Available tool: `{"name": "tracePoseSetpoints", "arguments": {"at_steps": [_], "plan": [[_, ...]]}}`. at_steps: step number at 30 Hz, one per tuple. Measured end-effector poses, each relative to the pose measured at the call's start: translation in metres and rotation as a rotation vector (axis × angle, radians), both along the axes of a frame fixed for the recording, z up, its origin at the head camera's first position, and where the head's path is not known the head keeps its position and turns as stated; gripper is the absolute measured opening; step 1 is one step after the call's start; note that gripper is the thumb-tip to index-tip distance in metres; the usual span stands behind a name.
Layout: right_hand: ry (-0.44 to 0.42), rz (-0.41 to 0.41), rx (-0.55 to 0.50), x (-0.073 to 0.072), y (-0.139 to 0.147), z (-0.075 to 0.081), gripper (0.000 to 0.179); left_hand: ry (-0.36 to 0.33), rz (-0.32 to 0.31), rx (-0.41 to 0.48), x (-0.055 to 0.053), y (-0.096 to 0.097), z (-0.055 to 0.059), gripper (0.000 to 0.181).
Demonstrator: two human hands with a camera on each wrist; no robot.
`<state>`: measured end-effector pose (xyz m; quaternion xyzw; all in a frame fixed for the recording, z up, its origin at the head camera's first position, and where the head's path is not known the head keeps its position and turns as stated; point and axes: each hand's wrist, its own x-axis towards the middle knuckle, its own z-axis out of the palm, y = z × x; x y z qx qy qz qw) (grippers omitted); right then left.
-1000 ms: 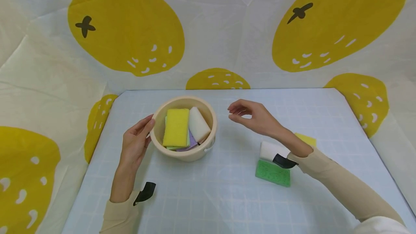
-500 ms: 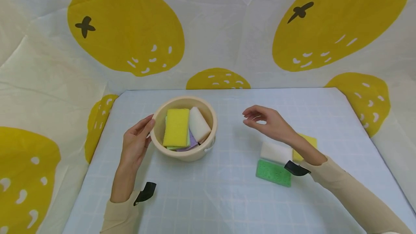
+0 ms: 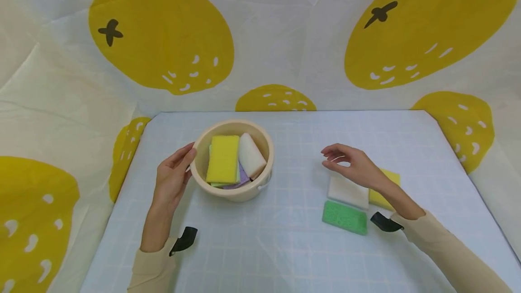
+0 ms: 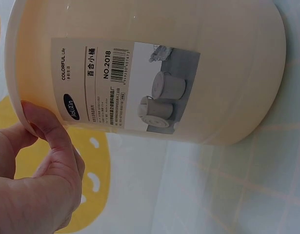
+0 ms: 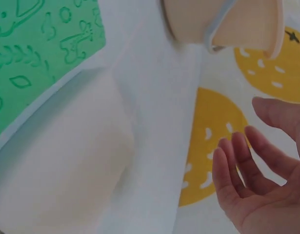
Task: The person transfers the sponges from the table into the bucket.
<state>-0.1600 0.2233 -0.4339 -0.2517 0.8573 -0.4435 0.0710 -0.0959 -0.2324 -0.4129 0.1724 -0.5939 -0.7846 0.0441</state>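
Note:
My left hand [image 3: 172, 177] pinches the rim of a cream plastic bucket [image 4: 228, 73], thumb and fingers on either side of the edge, as the left wrist view shows. Inside the bucket lie a yellow sponge [image 3: 223, 159], a white sponge [image 3: 251, 155] and a purple piece [image 3: 240, 179], partly covered. My right hand [image 3: 356, 166] hovers with bent, relaxed fingers and holds nothing. Below it on the table are a white sponge [image 3: 348, 192], a green sponge [image 5: 47, 53] with embossed patterns and a yellow sponge [image 3: 384, 189] partly behind the wrist.
A pale blue checked cloth covers the table [image 3: 260, 248]. Behind it and at the sides hangs a white curtain [image 3: 285, 35] printed with large yellow fruits. The bucket's white handle [image 5: 220, 24] hangs down at its side.
My right hand has moved right and nearer, away from the bucket and toward the loose sponges. The left hand has kept its grip on the rim.

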Motion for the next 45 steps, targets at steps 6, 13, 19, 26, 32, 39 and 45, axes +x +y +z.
{"name": "tracePoseSetpoints", "arguments": {"at_steps": [6,13,19,26,32,39,45], "plan": [[-0.005,-0.004,0.021,0.007,0.012,-0.016,0.032,-0.006,0.002,0.000,0.000,0.001,0.000,0.060],[-0.050,-0.033,0.082,0.018,0.027,-0.032,0.040,-0.011,-0.004,-0.017,0.000,0.002,0.000,0.060],[-0.075,-0.042,0.113,0.026,0.035,-0.041,0.044,-0.019,-0.001,-0.011,0.001,0.002,0.001,0.060],[-0.052,-0.011,0.176,0.031,0.041,-0.048,0.045,-0.028,-0.003,-0.013,0.002,0.002,0.000,0.062],[-0.031,0.030,0.225,0.032,0.042,-0.048,0.044,-0.015,-0.003,-0.016,0.002,0.002,0.000,0.061],[-0.032,0.086,0.212,0.029,0.038,-0.043,0.041,-0.006,0.003,-0.008,0.002,0.002,0.001,0.060],[-0.036,0.129,0.242,0.028,0.037,-0.027,0.042,-0.007,0.003,-0.015,0.002,0.001,0.001,0.060]]}}
